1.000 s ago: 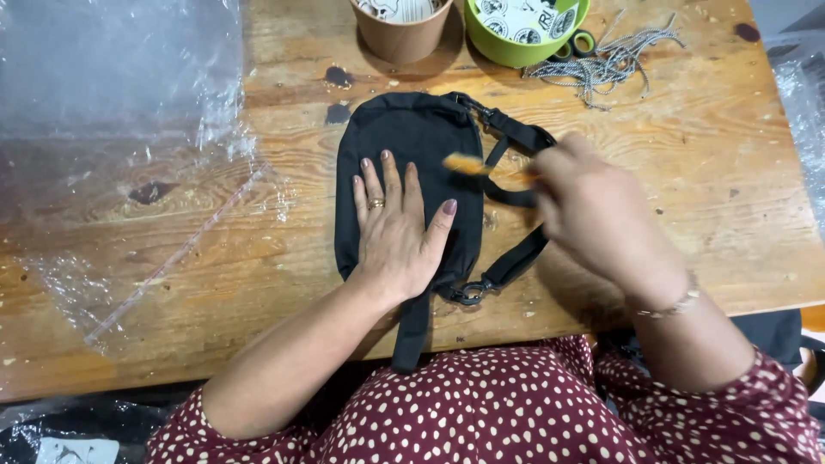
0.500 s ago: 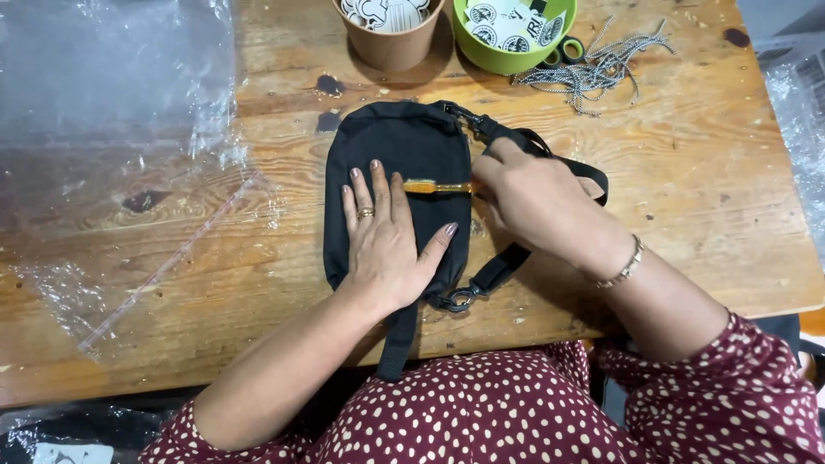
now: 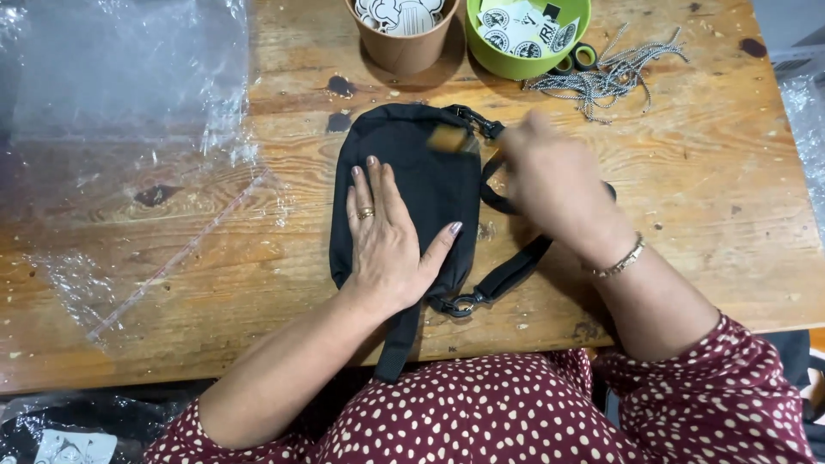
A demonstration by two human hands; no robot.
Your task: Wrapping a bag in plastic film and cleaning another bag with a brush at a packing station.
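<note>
Your left hand [image 3: 387, 236] lies flat and open on the black bag [image 3: 412, 172] near the table's [image 3: 705, 215] front edge; your blurred right hand [image 3: 554, 180] seems to pinch a small orange piece [image 3: 449, 137].

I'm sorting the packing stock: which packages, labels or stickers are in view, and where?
Clear plastic bags: far left of the table, flat, transparent, crinkled.
Brown paper cup: far edge, holding round white-and-black stickers.
Green bowl: right of the cup, holding round and square stickers.
Black packet: bottom left, white label.
</note>
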